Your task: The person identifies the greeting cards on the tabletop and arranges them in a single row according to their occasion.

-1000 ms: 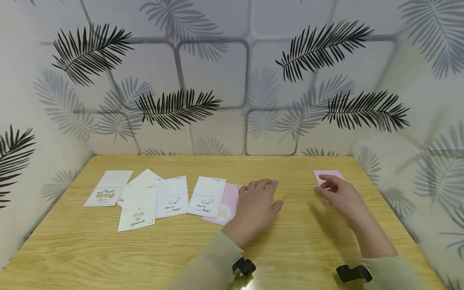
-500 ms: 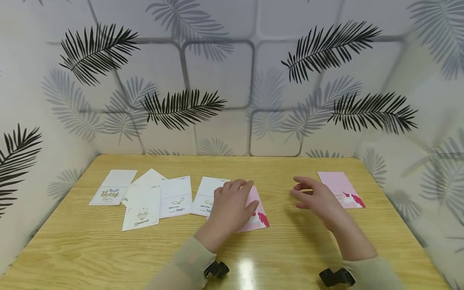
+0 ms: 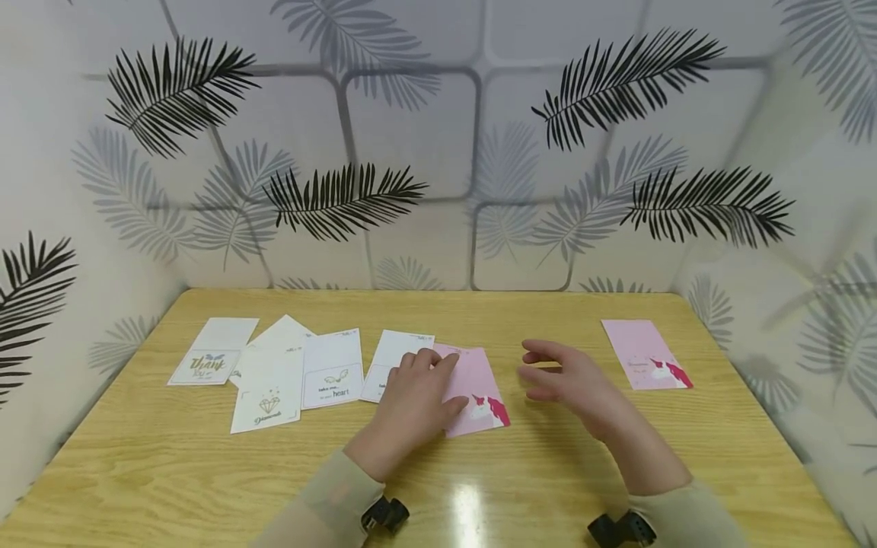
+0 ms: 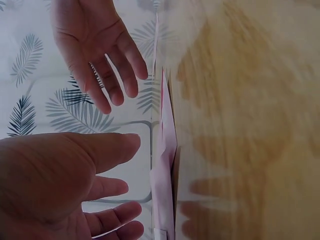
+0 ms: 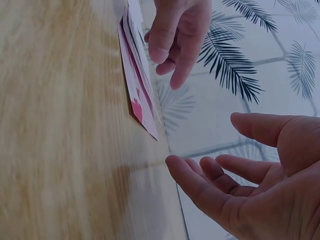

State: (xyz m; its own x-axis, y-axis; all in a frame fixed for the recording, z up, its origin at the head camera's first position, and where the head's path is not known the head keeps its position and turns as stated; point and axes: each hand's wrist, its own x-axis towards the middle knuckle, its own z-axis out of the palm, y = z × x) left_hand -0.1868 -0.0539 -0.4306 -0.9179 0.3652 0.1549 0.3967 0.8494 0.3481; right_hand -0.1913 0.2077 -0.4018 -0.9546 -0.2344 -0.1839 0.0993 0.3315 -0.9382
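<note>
My left hand (image 3: 414,403) hovers over the right end of a row of cards, fingers loosely bent and holding nothing. Beneath and beside it lies a pink unicorn card (image 3: 473,377). A white card with gold wings (image 3: 396,352) is partly hidden by that hand. In the left wrist view a gap separates the fingers from the pink card (image 4: 164,125). Above the wood to the right, my right hand (image 3: 582,388) is relaxed, with nothing in its grasp. Its spread fingers show in the right wrist view. Another pink unicorn card (image 3: 644,354) lies flat at the far right.
Farther left in the row are a second wings card (image 3: 332,369), a diamond card (image 3: 269,392) overlapping another white card (image 3: 282,333), and a "Thank you" card (image 3: 214,352). The wooden table (image 3: 274,487) ends at a leaf-patterned backdrop (image 3: 411,137).
A pink unicorn card now shows at the row's right end, where bare wood and another pink card were visible. Both hands have shifted left; the right has moved off the far-right card.
</note>
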